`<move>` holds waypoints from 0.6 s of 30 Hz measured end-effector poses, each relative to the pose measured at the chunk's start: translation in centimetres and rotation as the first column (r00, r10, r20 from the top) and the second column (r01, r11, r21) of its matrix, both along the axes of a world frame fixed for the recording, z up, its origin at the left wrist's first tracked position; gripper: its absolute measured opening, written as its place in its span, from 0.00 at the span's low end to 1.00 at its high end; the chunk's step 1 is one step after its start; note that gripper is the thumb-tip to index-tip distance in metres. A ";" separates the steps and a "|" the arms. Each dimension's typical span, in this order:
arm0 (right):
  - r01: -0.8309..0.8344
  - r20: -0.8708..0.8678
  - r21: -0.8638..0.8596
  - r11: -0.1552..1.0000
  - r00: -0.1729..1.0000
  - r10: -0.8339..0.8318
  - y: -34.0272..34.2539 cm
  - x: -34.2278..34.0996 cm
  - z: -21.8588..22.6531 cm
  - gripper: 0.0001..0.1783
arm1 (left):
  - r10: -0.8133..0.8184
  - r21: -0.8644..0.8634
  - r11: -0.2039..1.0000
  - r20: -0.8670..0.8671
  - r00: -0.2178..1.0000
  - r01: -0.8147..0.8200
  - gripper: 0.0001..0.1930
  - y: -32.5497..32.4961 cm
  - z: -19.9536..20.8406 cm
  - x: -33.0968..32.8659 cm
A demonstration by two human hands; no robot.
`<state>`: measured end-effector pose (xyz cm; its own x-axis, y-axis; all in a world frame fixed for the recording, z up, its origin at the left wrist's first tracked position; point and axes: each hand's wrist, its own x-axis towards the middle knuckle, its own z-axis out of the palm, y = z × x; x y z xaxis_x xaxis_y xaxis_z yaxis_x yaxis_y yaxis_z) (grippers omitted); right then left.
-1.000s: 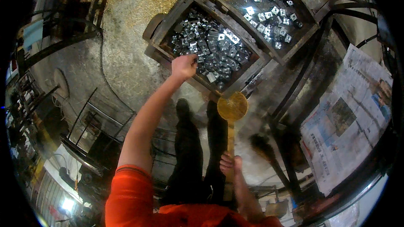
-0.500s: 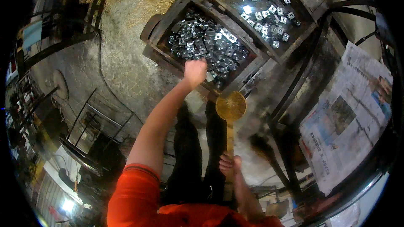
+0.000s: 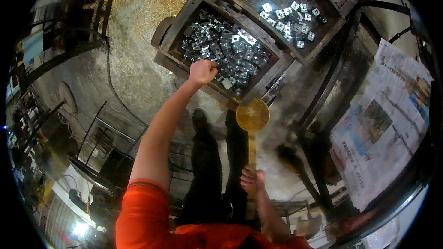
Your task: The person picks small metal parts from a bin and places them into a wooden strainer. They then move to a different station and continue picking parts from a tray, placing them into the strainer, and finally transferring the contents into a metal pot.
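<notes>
My left hand (image 3: pixel 203 72) is closed, its curled fingers over the near left rim of a wooden bin (image 3: pixel 173 63). What it pinches, if anything, is hidden. Inside that bin lies a heap of small shiny metal pieces (image 3: pixel 216 48), square and block-shaped, some with a hole. My right hand (image 3: pixel 253 178) wraps round the flat handle of a yellow round-headed bar (image 3: pixel 253 115), shaped like a paddle. Its disc-like head points away from me, close to the bin's near corner, and the handle runs on below my fist.
Beyond the bin, a second compartment (image 3: pixel 258 9) holds scattered square metal pieces (image 3: pixel 291 17). Newspaper (image 3: pixel 380 129) covers a surface at right. Dark metal bars (image 3: pixel 330 80) stand between. At left is a metal-framed rack (image 3: pixel 108 131); golden shavings (image 3: pixel 147 0) litter the floor.
My left hand has drawn back slightly to the left, toward the bin's rim, still closed. The view has shifted a little. My right hand keeps its grip on the yellow bar.
</notes>
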<state>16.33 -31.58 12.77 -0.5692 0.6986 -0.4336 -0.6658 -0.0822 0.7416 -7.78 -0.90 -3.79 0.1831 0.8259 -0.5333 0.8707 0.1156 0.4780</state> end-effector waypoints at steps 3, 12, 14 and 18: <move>0.010 0.008 -0.011 1.000 1.000 -0.010 -0.1 -0.1 0.1 0.13 | 0.022 -0.046 0.999 -0.024 0.999 -0.023 0.12 0.2 1.2 0.8; 0.098 -0.052 0.091 0.991 0.994 -0.093 -0.3 -1.0 -0.7 0.12 | -0.158 0.057 0.984 -0.166 0.973 0.170 0.18 -0.8 0.9 3.9; 0.112 -0.054 0.112 0.987 0.993 -0.107 -0.3 -1.2 -0.8 0.12 | -0.095 0.014 0.995 -0.191 0.977 0.099 0.16 -0.8 1.6 4.2; 0.008 0.002 0.053 0.999 1.000 -0.009 0.2 -0.5 -0.2 0.10 | -0.036 -0.013 0.999 -0.207 0.978 0.034 0.15 -0.8 1.8 4.8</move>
